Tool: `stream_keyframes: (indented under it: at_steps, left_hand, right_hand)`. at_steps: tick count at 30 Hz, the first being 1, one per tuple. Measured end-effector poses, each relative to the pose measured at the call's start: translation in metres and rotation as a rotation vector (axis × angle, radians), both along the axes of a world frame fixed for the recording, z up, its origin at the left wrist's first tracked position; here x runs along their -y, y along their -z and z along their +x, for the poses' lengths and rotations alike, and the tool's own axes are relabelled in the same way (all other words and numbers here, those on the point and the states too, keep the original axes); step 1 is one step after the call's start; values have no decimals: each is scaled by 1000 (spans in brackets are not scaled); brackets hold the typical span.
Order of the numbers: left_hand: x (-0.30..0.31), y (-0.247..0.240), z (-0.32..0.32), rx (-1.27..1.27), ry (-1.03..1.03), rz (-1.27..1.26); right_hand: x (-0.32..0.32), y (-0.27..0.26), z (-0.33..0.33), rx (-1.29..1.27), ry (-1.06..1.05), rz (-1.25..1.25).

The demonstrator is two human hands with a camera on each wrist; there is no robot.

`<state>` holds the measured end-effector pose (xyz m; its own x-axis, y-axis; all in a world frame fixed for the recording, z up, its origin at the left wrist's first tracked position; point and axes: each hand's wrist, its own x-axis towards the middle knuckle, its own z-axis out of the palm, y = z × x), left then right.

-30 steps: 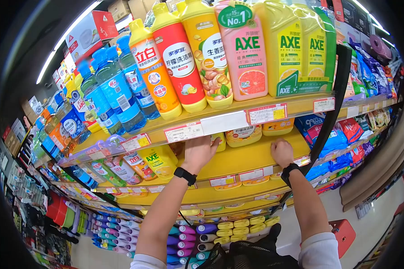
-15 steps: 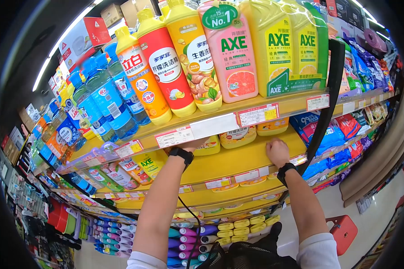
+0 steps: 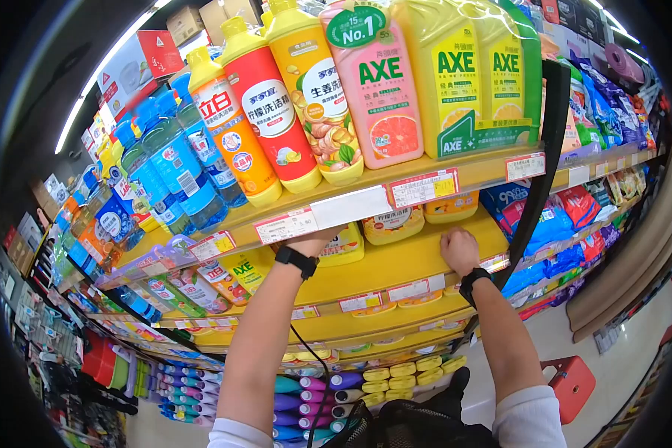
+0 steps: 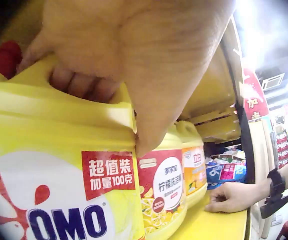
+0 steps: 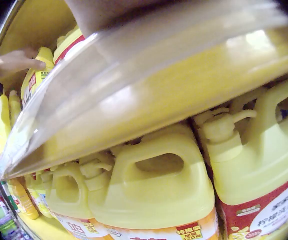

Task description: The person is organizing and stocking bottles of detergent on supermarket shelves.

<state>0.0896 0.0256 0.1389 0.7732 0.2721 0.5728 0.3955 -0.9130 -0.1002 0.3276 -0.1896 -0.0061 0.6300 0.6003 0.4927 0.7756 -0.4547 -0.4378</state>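
In the head view, the left hand [image 3: 315, 237] is reaching under the upper shelf to a yellow jug [image 3: 343, 245] standing on the yellow shelf [image 3: 396, 267]. Its fingers are hiding behind the price tags [image 3: 287, 224]. The right hand [image 3: 459, 250] is resting on that shelf near the front edge. Above, bottles [image 3: 384, 89] are showing "AXE", one tagged "No.1".

In the left wrist view, the left hand [image 4: 134, 55] is curling its fingers [image 4: 79, 85] through the handle of the jug [image 4: 59, 200], whose label is showing "OMO" and "超值装 加量100克". A neighbouring jug [image 4: 164, 195] is reading "柠檬洗洁精". The right hand [image 4: 234, 197] is lying on the shelf [image 4: 214, 225], fingers loosely bent, holding nothing.

In the right wrist view, the left hand [image 5: 14, 62] is touching the jug [image 5: 32, 82]. Handled jugs [image 5: 154, 195] are standing under the shelf's front strip. I cannot tell the right hand's fingers here.
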Motion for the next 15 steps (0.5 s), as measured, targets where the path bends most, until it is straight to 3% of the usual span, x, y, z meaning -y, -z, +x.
stream_keyframes:
  at_steps: [1,2,5,7,9,12,15]
  left_hand:
    - [11,-8,-1,-64,-24,-3]
    - [11,-3,3,-18,-72,677]
    - [65,-28,-31,86,46,234]
    - [83,-30,-45,9,-86,161]
    - [102,-39,-55,-114,-200,43]
    - [103,-14,-56,-5,-250,199]
    - [101,0,-56,85,-236,262]
  right_hand:
    - [0,0,1,-4,-4,-3]
    - [-1,1,1,-1,-9,1]
    - [-1,6,7,-61,-34,5]
    - [-2,6,16,-185,-73,-11]
    - [-3,10,43,-235,-17,129]
    - [-5,1,87,99,68,312]
    - [-15,-12,124,-156,-285,442]
